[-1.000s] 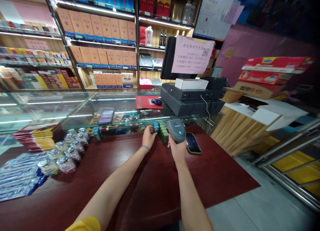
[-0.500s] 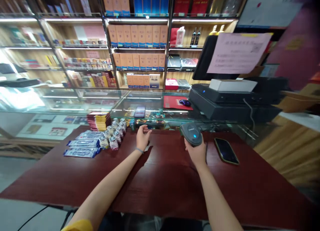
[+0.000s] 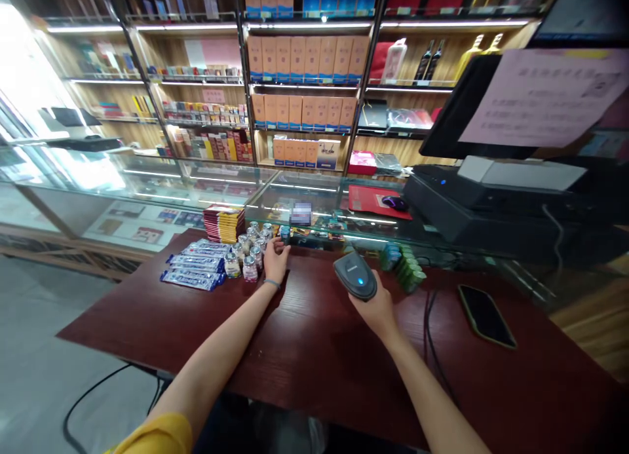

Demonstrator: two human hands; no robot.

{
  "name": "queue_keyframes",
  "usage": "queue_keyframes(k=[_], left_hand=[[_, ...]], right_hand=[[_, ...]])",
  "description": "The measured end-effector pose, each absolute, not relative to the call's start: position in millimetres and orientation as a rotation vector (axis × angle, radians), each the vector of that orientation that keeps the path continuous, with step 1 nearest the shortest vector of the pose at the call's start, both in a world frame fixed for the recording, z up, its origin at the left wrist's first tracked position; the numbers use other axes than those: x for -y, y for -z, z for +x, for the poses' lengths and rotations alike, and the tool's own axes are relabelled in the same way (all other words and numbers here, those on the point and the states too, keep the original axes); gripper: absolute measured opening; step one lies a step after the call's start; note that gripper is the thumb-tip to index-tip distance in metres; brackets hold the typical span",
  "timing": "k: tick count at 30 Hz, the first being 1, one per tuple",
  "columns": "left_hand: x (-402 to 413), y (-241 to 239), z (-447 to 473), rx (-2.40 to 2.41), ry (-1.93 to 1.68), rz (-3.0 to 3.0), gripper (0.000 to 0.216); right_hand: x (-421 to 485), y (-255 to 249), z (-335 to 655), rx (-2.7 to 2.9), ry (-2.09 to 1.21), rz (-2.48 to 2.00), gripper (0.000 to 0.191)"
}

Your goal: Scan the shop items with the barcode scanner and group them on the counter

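Observation:
My right hand (image 3: 376, 308) grips a grey barcode scanner (image 3: 356, 275) with a blue light, held over the dark red counter (image 3: 314, 349). My left hand (image 3: 275, 261) reaches to the far side of the counter and touches the cluster of small clear jars (image 3: 248, 249); its fingers curl around the nearest jar, though whether it has a grip is unclear. Blue wrapped packs (image 3: 192, 272) lie left of the jars. A stack of red and yellow packs (image 3: 223, 223) stands behind them. Green and blue small rolls (image 3: 403, 265) sit to the right of the scanner.
A black phone (image 3: 486, 315) lies on the counter at right, near the scanner's cable (image 3: 428, 336). A glass display case (image 3: 196, 192) runs behind the counter, with a register and monitor (image 3: 491, 179) at right. Shelves of boxed goods (image 3: 299, 80) fill the back wall.
The view has swung left. My left hand moved from the green rolls across to the jars. My right hand kept the scanner and drifted left, away from the phone.

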State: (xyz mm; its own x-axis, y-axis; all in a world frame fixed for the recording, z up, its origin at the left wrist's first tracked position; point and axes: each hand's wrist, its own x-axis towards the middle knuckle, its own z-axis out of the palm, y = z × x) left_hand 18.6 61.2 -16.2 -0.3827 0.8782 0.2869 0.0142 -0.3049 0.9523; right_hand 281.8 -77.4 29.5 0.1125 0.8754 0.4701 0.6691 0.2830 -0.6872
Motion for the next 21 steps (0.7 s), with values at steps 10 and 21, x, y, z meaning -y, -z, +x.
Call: queue_keyframes(k=[10, 21], left_hand=[[-80, 20, 29, -1.448, -1.697, 1.502, 0.070], [-81, 19, 30, -1.411, -1.761, 1.558, 0.039]], right_hand=[[83, -35, 277, 1.603, -0.354, -1.492, 0.037], [86, -38, 277, 1.588, -0.304, -1.499, 0.034]])
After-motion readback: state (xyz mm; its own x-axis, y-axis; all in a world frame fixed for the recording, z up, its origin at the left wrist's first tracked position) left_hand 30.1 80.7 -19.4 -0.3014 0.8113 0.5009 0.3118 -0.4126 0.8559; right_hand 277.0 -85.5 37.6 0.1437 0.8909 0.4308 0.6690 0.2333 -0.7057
